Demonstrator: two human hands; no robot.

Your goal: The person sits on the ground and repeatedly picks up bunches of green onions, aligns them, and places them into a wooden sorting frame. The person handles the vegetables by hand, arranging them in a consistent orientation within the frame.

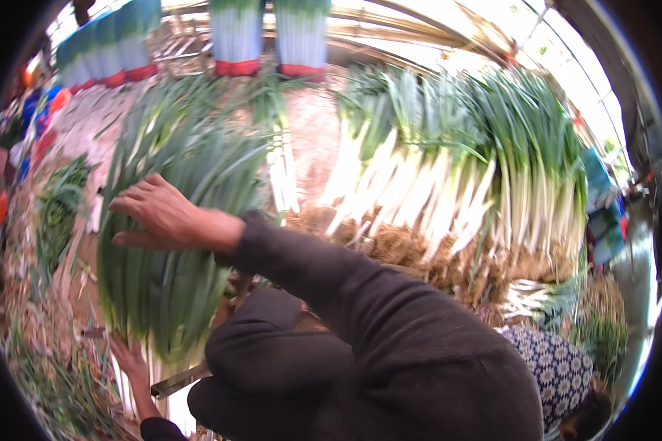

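A big bundle of long green onions point(171, 297) lies before me, its dark green leaves fanning away and its white stalks towards my lap. My right hand point(163, 215) is over the leaves, palm down with the fingers apart, slightly blurred. It holds nothing that I can see. Low at the left, my left hand point(129, 358) lies against the side of the bundle where green turns to white. Its fingertips are partly hidden by the leaves, so its grip is unclear. A metal bar point(179, 381) runs beside the stalks near my knee.
A long row of green onions point(419, 193) with rooted ends lies to the right. Wrapped blue-and-white bundles point(237, 38) stand at the back. Leaf scraps point(60, 386) cover the ground at left. A person in patterned cloth point(554, 366) is close at lower right.
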